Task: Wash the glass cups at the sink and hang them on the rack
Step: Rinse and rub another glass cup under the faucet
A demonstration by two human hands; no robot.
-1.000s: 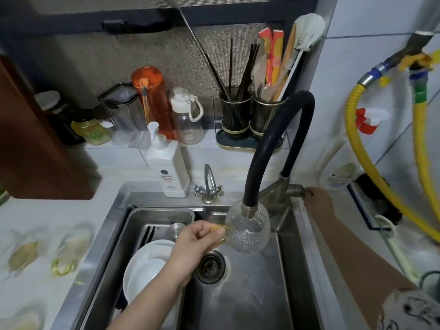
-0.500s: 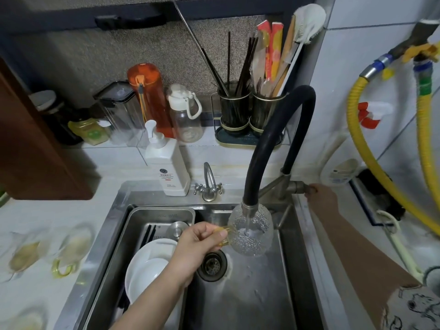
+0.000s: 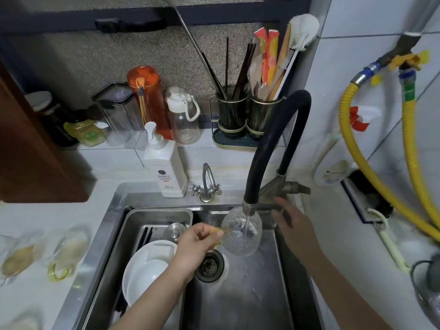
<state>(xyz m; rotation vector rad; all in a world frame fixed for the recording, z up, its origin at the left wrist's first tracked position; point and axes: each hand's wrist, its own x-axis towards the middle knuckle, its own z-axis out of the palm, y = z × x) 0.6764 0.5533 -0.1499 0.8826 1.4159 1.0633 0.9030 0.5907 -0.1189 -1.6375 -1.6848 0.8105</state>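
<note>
From the head camera we look down into a steel sink (image 3: 240, 303) in the lower middle of the frame. Our left hand (image 3: 197, 246) pinches the yellow handle of a glass cup (image 3: 238, 244) between thumb and curled fingers, and the cup sits tilted just under the spout of the black tap (image 3: 269, 139). A thin stream of water runs from the spout into the cup. The drain (image 3: 209, 265) lies just below and left of the cup. Our right hand (image 3: 292, 222) hangs just right of the cup, near the tap's metal base, with its fingers loosely spread and holding nothing; we cannot tell whether it touches the tap.

In the left part of the sink a metal tray (image 3: 157, 217) holds white plates (image 3: 145, 270). On the counter (image 3: 26, 215) at lower left lie more glass cups (image 3: 64, 253), blurred. A white soap bottle (image 3: 164, 165) stands at the sink's back edge, beside a small metal tap (image 3: 207, 184). Behind, upper middle, we see an orange bottle (image 3: 145, 98), a clear bottle (image 3: 183, 117) and a utensil holder (image 3: 247, 115). Yellow hoses (image 3: 352, 148) curve down the tiled wall at right
</note>
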